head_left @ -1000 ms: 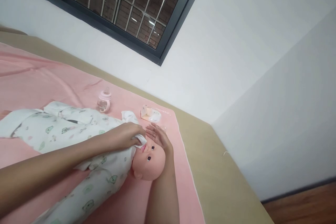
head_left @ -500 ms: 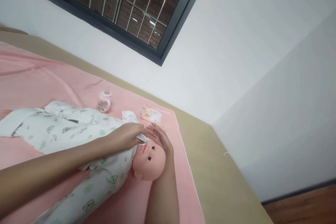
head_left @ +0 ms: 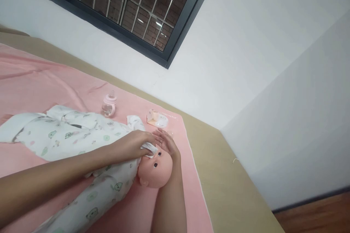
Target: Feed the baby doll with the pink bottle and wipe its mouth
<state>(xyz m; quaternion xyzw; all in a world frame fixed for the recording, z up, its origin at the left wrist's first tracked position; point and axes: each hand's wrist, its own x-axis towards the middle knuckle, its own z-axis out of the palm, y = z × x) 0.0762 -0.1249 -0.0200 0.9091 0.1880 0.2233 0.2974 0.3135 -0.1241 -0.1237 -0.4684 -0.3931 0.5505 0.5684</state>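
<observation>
A baby doll (head_left: 156, 174) lies on its back, its bald head towards the right, in a white sleepsuit (head_left: 90, 134) with green animal prints. Pinched in my left hand (head_left: 139, 142) is a white wipe (head_left: 149, 148), which lies against the doll's face and covers most of its mouth. My right hand (head_left: 168, 142) is at the far side of the head, palm turned to it and fingers stretched out. The doll's head rests against my right wrist and forearm.
Beyond the doll, a pink baby bottle (head_left: 109, 105) stands on the pink blanket (head_left: 79, 80). Farther right lies a small clear-and-orange packet (head_left: 157, 118). A tan mattress edge (head_left: 218, 167) runs along the white wall (head_left: 246, 43), under a barred window (head_left: 131, 3).
My left hand has shifted the wipe slightly up the doll's face, from beside the mouth to over it. My right hand and the doll have stayed in place.
</observation>
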